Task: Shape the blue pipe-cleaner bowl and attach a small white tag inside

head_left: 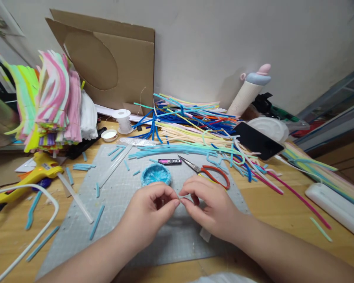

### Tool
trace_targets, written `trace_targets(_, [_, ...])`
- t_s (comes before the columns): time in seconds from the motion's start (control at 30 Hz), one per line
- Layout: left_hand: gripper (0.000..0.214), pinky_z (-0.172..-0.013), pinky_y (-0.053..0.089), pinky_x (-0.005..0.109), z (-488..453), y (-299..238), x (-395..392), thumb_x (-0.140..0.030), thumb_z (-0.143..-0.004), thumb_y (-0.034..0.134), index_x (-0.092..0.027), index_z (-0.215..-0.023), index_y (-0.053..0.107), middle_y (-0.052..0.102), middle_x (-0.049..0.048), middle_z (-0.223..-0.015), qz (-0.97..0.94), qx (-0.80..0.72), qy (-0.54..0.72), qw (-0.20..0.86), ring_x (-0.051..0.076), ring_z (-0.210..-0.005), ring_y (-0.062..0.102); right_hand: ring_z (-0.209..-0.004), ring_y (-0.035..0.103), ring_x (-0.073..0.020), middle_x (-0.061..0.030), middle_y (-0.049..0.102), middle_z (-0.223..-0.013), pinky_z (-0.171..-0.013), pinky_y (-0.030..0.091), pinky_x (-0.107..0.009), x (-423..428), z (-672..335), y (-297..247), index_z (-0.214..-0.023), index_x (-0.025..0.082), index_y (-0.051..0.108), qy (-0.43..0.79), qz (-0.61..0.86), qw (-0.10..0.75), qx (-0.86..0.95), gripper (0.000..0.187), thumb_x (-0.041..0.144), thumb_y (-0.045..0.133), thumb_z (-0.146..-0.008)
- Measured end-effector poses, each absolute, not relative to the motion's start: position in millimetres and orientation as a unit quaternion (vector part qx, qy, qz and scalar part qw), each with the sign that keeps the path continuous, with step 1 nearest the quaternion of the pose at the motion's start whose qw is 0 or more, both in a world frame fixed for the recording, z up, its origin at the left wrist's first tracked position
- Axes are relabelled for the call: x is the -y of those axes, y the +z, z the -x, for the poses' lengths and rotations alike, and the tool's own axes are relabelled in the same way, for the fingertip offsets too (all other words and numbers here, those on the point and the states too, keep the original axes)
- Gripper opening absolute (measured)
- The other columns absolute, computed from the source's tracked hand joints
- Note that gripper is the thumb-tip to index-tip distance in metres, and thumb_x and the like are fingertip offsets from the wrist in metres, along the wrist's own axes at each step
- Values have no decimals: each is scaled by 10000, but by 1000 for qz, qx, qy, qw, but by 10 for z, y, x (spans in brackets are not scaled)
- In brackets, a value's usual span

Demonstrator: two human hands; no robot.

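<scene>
My left hand (pixel 156 212) and my right hand (pixel 208 208) meet fingertip to fingertip above the grey cutting mat (pixel 171 249). Thumb and forefinger of each are pinched together. A thin pale-blue strip (pixel 185 195), mostly hidden by the fingers, shows at the pinch; its kind is hard to make out. Just behind my left hand sits a small round blue bowl shape (pixel 155 175) that looks made of pipe cleaners. Scissors with red handles (pixel 215 175) lie behind my right hand, beside a pink and black OKX-marked stick (pixel 169 161).
Light-blue pipe cleaners (pixel 171 149) lie across the mat's back edge, with cut pieces scattered leftward. A yellow glue gun (pixel 32 177) and its white cable occupy the left. Behind are bundled pipe cleaners (pixel 54 94), a wire spool (pixel 124 121), cardboard (pixel 132 63) and a phone (pixel 258 140).
</scene>
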State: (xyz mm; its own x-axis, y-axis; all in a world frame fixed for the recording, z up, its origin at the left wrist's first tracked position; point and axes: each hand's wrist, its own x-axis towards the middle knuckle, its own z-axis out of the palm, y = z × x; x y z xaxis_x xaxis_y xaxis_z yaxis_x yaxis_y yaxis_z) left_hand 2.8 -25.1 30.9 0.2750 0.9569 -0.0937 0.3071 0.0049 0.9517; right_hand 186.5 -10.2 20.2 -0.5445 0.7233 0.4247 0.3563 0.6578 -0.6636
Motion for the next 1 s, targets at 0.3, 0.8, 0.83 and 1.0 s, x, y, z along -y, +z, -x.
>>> trace_targets(0.3, [137,-560,397,222,-51,276,252,-276,-743,648,-154,-698,604,561,-20,-611,-520,-488,358,603,107,-580,503,-702,534,-131,-19,577,-745,-632,425,-255,125,-1852,215,-835,178,585,282,315,387,820,110,84,535,-865])
trace_targets(0.8, [216,-517,469,168,-50,248,237,-260,-747,749,-137,-760,572,662,3,-633,-292,-392,408,771,71,-525,583,-691,556,-110,-2,604,-773,-620,436,-223,133,-1854,207,-946,201,620,308,355,417,778,147,102,539,-873])
trace_targets(0.83, [210,-515,469,165,-49,249,238,-252,-750,747,-137,-758,571,662,2,-631,-289,-390,409,773,69,-524,582,-685,554,-109,-1,601,-764,-619,432,-223,133,-1853,209,-935,199,618,310,357,411,780,141,102,536,-873])
trace_targets(1.0, [201,-514,476,164,-51,257,245,-234,-751,747,-142,-758,568,671,3,-639,-276,-376,422,778,72,-532,587,-682,556,-107,6,603,-761,-624,429,-220,152,-1837,210,-888,200,597,333,354,393,780,127,95,530,-862])
